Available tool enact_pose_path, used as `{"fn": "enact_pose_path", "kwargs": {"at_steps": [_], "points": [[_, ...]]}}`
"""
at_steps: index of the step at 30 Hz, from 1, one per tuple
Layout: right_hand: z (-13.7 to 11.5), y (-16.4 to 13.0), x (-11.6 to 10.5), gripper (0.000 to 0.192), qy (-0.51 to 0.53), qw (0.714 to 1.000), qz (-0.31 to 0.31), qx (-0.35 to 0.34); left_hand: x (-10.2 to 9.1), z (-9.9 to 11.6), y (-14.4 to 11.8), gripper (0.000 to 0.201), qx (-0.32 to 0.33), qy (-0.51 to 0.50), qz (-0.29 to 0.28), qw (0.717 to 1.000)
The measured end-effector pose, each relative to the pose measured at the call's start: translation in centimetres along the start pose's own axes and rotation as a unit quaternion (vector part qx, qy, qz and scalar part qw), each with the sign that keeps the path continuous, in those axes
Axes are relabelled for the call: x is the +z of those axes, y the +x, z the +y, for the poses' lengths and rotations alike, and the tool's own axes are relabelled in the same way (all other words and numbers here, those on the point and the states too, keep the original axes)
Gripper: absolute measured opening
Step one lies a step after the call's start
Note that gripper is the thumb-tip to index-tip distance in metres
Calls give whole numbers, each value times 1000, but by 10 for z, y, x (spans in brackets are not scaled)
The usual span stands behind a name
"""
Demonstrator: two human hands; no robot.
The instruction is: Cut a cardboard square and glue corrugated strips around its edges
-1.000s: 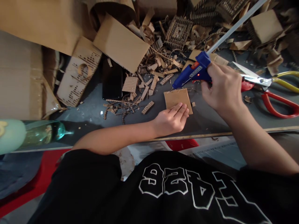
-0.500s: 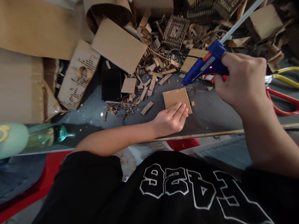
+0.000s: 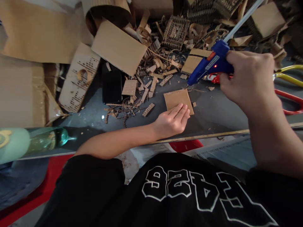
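Observation:
My right hand (image 3: pixel 251 77) is wrapped round a blue glue gun (image 3: pixel 209 66) with a red light lit on its side and a long translucent glue stick out of its back. The nozzle points down and left, at the far right corner of a small square of cardboard (image 3: pixel 176 98); whether it touches cannot be told. My left hand (image 3: pixel 174 119) rests on the near part of that square, fingers stretched out flat and pressing it to the dark table. A thin line of glue seems to run along the far edge.
Cardboard scraps (image 3: pixel 151 83) and a black phone (image 3: pixel 111 83) lie left of the square. A perforated wooden board (image 3: pixel 79 77) leans farther left, near a green bottle (image 3: pixel 44 140). Scissors with red handles (image 3: pixel 292 101) and a yellow-handled tool (image 3: pixel 290 75) lie at right. Cardboard pieces crowd the back.
The glue gun has shifted slightly right, its nozzle passing along the far edge to the square's right corner. My left hand keeps its place on the cardboard.

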State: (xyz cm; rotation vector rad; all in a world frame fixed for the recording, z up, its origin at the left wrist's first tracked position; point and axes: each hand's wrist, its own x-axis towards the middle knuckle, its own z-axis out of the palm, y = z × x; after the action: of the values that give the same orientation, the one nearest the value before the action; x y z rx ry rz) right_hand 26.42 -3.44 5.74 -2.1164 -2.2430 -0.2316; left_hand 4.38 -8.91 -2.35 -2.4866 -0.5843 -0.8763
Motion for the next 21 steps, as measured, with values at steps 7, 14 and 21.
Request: {"fn": "enact_pose_path", "kwargs": {"at_steps": [7, 14, 21], "points": [[-3, -2, -3, 20, -12, 999, 33, -17, 1, 0, -1, 12, -5, -7, 6, 1000], [15, 8, 0, 27, 89, 987, 128, 38, -8, 3, 8, 12, -3, 9, -27, 1000], [11, 21, 22, 77, 195, 956, 60, 209, -73, -18, 1, 29, -182, 41, -175, 967]]}}
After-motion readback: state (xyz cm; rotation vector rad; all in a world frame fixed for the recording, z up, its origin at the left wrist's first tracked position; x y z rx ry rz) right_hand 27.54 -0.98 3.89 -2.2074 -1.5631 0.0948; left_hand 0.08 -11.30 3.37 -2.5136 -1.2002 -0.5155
